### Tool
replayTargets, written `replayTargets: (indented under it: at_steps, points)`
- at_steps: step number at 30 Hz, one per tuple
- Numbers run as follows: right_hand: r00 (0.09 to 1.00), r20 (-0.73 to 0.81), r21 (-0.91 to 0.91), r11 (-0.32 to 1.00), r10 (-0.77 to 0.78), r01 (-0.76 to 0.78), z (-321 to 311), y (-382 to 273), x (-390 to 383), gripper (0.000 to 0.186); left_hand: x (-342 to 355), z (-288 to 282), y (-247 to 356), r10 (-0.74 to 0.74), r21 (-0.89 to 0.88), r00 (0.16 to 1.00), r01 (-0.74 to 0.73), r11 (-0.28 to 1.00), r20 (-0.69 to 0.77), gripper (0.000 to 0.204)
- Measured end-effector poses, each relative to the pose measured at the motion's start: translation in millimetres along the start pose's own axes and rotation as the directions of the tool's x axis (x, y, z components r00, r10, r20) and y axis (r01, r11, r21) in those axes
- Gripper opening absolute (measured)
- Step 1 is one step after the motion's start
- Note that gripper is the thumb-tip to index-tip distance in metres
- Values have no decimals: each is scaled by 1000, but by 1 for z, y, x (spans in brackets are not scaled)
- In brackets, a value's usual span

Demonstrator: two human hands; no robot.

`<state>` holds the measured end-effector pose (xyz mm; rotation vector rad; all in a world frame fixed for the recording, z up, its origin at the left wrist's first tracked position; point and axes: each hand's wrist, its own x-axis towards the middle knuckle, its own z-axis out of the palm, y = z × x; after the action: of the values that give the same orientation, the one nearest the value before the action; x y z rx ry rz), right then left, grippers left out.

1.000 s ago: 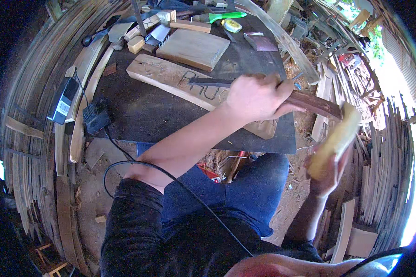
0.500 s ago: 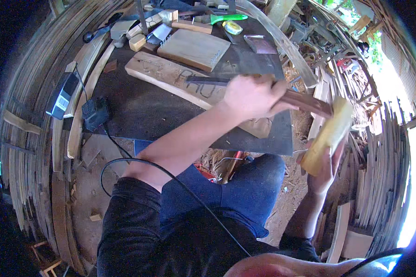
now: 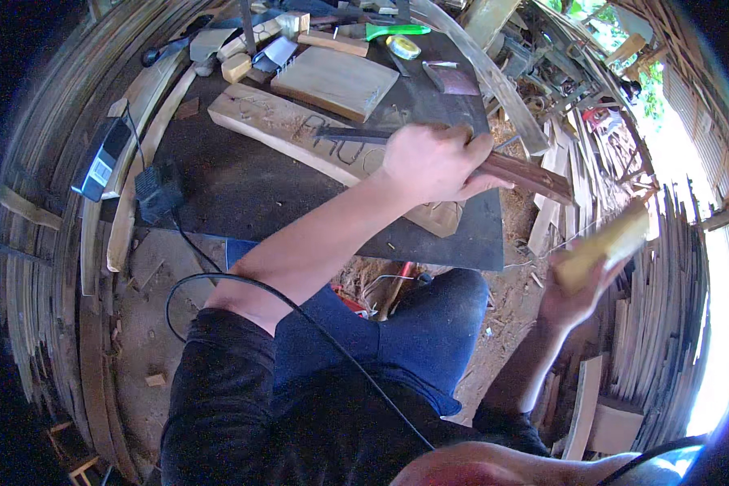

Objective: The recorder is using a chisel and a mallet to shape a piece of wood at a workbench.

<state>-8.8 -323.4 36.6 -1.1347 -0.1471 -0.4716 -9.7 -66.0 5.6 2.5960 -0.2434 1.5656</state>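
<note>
My left hand (image 3: 429,162) is closed on a long chisel (image 3: 539,178) with a dark wooden handle; its flat metal blade lies slanting over a pale board (image 3: 259,117) bearing dark carved markings, with the tip at those markings. My right hand (image 3: 577,296), low at the right beyond the bench edge, grips a pale yellowish wooden block (image 3: 607,243), blurred by motion and held apart from the handle's end. Behind the board lies a square wooden slab (image 3: 332,81). My left hand hides part of the chisel and board.
The dark bench (image 3: 251,194) holds a green-handled brush (image 3: 397,30), tape measure (image 3: 405,47), wood offcuts, a black adapter (image 3: 158,190) and a cord that loops over my left forearm. Long timbers (image 3: 134,166) run along its left; stacked sticks (image 3: 664,308) line the right.
The block in my right hand, earlier against the chisel handle's end, has swung away to the right and tipped flatter. My left hand and chisel stay on the board.
</note>
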Motion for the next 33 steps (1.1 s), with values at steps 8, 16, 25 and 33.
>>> replayTargets:
  at_steps: [8,16,25,33]
  points:
    - [993,112,-51,998,-26,32,-28,26,26,57,-2,-2,-7,-41,-18,995,39,999,-93,55]
    - [844,463,-306,942,271,-135,2,16,-12,61,1,-9,-23,-105,57,994,107,993,-27,55]
    - [807,456,-23,911,377,-412,36,44,-51,54,8,-8,-21,-94,40,995,96,995,-36,54]
    - [898,306,332,849,317,-412,111,72,-56,40,12,-14,-17,-130,37,991,130,991,-6,53]
